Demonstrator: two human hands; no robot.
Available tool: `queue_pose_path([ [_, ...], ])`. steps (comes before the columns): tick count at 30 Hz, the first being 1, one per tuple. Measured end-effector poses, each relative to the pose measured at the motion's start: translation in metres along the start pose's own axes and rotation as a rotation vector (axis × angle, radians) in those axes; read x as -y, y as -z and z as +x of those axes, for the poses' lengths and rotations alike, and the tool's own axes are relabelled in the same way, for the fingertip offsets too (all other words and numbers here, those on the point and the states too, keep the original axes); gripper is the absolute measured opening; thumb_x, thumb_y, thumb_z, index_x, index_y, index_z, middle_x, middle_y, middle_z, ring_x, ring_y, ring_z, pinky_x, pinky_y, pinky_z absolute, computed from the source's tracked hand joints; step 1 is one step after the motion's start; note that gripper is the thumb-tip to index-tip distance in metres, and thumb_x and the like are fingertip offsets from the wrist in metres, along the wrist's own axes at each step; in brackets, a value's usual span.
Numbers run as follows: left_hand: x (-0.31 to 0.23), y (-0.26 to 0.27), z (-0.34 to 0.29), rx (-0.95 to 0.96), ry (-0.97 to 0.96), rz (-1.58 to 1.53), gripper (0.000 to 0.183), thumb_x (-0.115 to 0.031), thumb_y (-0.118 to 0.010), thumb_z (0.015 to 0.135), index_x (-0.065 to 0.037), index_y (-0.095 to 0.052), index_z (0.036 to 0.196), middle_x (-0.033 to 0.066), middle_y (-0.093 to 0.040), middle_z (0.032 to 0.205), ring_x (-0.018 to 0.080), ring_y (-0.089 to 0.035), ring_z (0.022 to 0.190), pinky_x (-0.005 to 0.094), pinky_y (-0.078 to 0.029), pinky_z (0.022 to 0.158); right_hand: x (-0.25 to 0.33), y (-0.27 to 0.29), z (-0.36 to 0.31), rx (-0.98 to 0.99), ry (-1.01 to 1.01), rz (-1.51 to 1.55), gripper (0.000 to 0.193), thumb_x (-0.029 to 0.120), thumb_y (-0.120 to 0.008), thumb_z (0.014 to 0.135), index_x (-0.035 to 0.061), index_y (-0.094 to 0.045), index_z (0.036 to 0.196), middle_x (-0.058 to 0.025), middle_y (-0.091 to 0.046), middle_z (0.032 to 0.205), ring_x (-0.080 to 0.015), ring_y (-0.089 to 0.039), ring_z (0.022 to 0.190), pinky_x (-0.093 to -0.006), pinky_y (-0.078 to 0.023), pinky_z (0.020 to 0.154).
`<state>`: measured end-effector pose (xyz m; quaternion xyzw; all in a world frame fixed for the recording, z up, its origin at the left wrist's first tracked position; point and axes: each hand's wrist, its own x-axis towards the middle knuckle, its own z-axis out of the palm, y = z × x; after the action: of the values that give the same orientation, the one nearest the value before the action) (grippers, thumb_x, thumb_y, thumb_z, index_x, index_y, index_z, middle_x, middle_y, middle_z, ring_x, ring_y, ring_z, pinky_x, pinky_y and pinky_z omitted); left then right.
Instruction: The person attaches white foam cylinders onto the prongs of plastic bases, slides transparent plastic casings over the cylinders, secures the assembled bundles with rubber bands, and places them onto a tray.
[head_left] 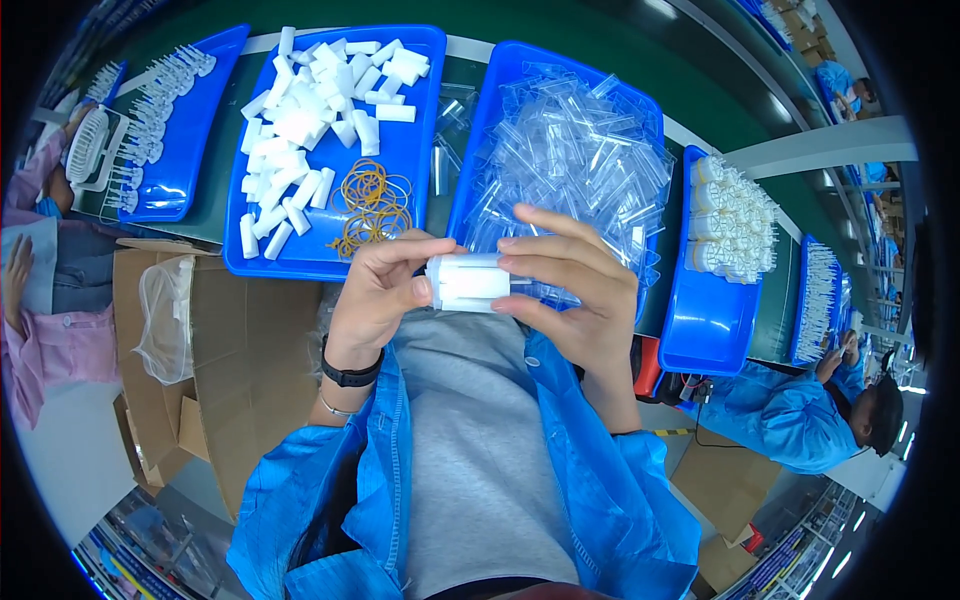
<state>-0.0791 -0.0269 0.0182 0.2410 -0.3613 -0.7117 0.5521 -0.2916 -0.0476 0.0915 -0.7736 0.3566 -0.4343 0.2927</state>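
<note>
Between my two hands is a short white cylindrical part [472, 284] with lengthwise ribs and a pale rim at its left end; it lies sideways in front of my chest. My left hand [385, 285] pinches the rim end with thumb and fingers. At the other end, my right hand [580, 275] closes its thumb and fingertips on the part, its upper finger raised. Just beyond my hands are two blue trays. White foam-like tubes [300, 125] and tan rubber bands [375, 205] lie in the left tray [425, 100]. Clear plastic pieces [580, 150] fill the right tray [500, 75].
A blue tray [690, 335] with white pin-topped parts [730, 220] stands to the right, and another tray [185, 170] to the far left. An open cardboard box [240, 370] is beside me at left. Co-workers sit at both sides, one in a blue jacket [770, 410].
</note>
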Motion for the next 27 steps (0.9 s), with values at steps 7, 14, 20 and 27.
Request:
queue_pose_path([
  [7, 0.001, -0.004, 0.001, -0.027, -0.016, 0.055, 0.039, -0.014, -0.072, 0.078, 0.003, -0.062, 0.112, 0.0115, -0.062, 0.099, 0.0178, -0.057, 0.097, 0.0283, -0.044, 0.086, -0.003, -0.017, -0.002, -0.012, -0.067, 0.122, 0.031, 0.006, -0.081, 0.06, 0.0027, -0.07, 0.088, -0.0117, -0.068, 0.097, -0.0279, -0.061, 0.104, -0.0394, -0.047, 0.092],
  [14, -0.011, -0.028, 0.009, -0.027, -0.06, 0.109, 0.044, -0.008, -0.07, 0.077, 0.002, -0.057, 0.118, 0.0151, -0.056, 0.112, 0.0212, -0.054, 0.107, 0.0309, -0.045, 0.089, -0.008, -0.009, -0.008, -0.028, -0.151, 0.136, 0.034, 0.005, -0.079, 0.061, 0.0025, -0.069, 0.093, -0.0135, -0.067, 0.097, -0.0263, -0.064, 0.098, -0.0341, -0.05, 0.084],
  [20, -0.002, -0.005, 0.003, 0.016, -0.14, 0.274, 0.042, -0.009, -0.074, 0.073, 0.0, -0.057, 0.11, 0.0142, -0.055, 0.111, 0.0212, -0.054, 0.106, 0.0318, -0.044, 0.089, -0.01, 0.012, -0.01, -0.021, -0.021, -0.114, 0.031, 0.011, -0.077, 0.066, 0.0024, -0.069, 0.095, -0.011, -0.067, 0.096, -0.026, -0.062, 0.093, -0.0342, -0.048, 0.081],
  [27, -0.002, 0.002, -0.003, -0.187, -0.098, 0.167, 0.045, -0.028, -0.073, 0.078, 0.0, -0.055, 0.11, 0.0123, -0.06, 0.107, 0.019, -0.057, 0.1, 0.0303, -0.044, 0.088, -0.014, 0.054, -0.029, -0.063, -0.305, -0.855, 0.028, 0.014, -0.077, 0.064, 0.013, -0.067, 0.09, -0.0035, -0.055, 0.091, -0.0246, -0.047, 0.096, -0.037, -0.036, 0.081],
])
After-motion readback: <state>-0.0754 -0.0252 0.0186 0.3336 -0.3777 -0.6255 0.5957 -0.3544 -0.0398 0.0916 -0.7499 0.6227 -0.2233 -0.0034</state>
